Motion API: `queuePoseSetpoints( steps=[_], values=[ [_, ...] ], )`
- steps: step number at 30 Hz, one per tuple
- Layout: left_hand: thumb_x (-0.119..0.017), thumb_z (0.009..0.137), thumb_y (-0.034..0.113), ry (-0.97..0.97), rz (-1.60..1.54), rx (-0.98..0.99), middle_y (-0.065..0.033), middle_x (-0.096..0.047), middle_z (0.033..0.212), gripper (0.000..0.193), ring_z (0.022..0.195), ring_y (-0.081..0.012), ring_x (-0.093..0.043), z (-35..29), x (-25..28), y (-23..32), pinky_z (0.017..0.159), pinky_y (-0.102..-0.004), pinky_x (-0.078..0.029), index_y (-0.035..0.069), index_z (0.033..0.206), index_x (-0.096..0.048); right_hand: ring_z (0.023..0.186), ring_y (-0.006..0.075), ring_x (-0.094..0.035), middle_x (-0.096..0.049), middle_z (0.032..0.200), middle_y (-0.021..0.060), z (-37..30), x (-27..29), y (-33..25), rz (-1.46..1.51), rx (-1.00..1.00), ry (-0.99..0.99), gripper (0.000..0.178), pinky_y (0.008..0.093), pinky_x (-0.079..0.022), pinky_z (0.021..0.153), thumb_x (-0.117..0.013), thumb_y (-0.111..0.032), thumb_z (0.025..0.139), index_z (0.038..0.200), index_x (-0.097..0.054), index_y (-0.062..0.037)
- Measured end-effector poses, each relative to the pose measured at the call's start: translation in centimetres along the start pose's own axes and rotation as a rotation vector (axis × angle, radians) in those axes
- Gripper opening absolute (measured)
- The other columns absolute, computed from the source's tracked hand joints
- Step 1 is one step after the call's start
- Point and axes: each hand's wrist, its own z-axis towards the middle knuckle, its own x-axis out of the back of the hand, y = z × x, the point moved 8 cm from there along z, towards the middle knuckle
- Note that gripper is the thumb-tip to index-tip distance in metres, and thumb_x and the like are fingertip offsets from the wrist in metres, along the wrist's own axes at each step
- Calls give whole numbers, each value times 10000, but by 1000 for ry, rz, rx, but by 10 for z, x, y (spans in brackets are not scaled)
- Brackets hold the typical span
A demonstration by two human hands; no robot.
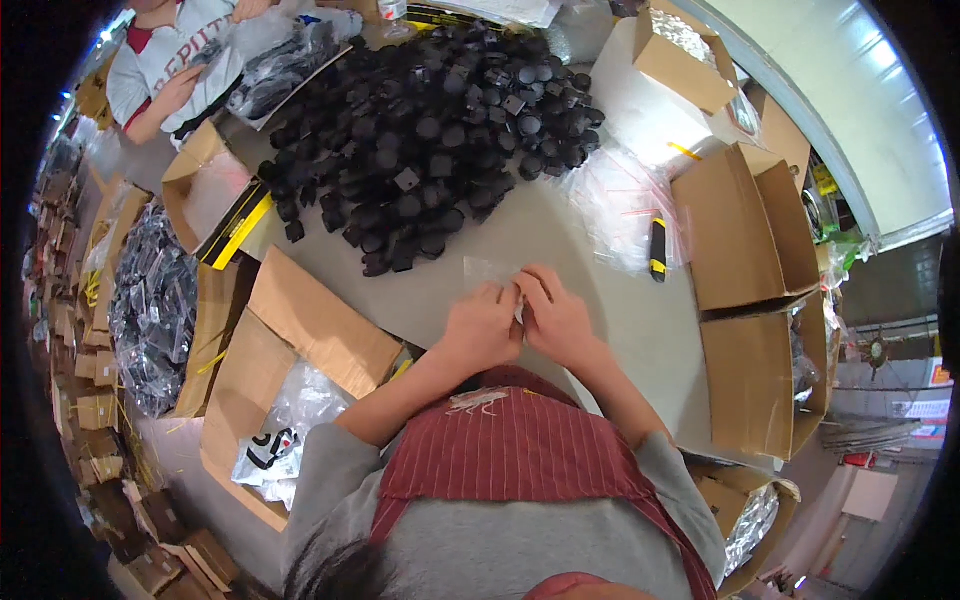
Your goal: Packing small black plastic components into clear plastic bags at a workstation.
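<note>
So both hands are together around the middle of the frame, just below the black pile [430,140]. The thing being handled is a little piece of clear film [485,267]. It pokes out above the left hand [483,325], with its loose end pointing to the upper left of the frame. The bit that shows looks longer side to side than up and down, but don't quote me on its full long axis, since the rest goes under the fingers. Left hand is curled with the fingers closed on the film. The right hand [556,318] is pinched in right beside it, fingertips nearly meeting the left's, but I honestly can't tell if it's gripping the film too. There's a pale sliver between the two hands, too small to make out.

The film is see-through against the grey table [635,335], so its edges are tough to trace. The black pile is a jumble of small parts, some round, some squarish, and most are half buried. Right of centre there's a yellow and black cutter [658,250] beside some clear bags [622,205], with a tall box [735,235] further right. Lower left, an open box [325,325] has crumpled plastic in it, partly behind the left arm. Upper left, a co-worker [190,50] is cut off by the top edge.
</note>
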Motion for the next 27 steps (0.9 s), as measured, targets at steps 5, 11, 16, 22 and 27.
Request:
queuePoseSetpoints(
  steps=[5,11,16,22,27],
  values=[
    [-630,807,147,-152,-35,405,-126,-639,876,251,802,-336,-637,-12,-18,-43,631,-465,-534,78,1032,-541,770,296,-646,-610,1090,111,15,-6,27,224,-184,42,356,386,-534,654,-580,44,771,1100,-583,-92],
    [-635,861,173,10,64,436,-122,-652,907,194,770,-378,-654,-27,15,-87,638,-507,-520,114,1021,-543,753,256,-656,-626,1059,101,31,-35,71,445,-289,-66,351,354,-522,651,-643,-13,800,1134,-574,-93],
    [-584,893,182,6,298,500,-111,-662,790,112,689,-366,-657,-51,35,-114,613,-504,-509,124,988,-596,813,263,-651,-602,1086,166,54,-88,124,728,-520,-206,558,360,-524,749,-725,-172,822,1327,-496,-106],
    [-572,832,147,-272,321,456,-109,-664,726,275,656,-323,-661,-53,-2,-102,554,-460,-510,145,1091,-662,876,279,-636,-552,1129,150,105,-111,113,13,-197,-101,550,379,-528,776,-735,-245,822,1306,-524,-90],
    [-586,778,130,-219,310,346,-107,-667,706,447,628,-305,-663,-52,-28,-93,539,-433,-528,96,1221,-643,912,255,-654,-589,1108,130,73,-105,135,337,-327,-25,442,371,-525,813,-705,-240,846,1233,-590,-60]
  ],
)
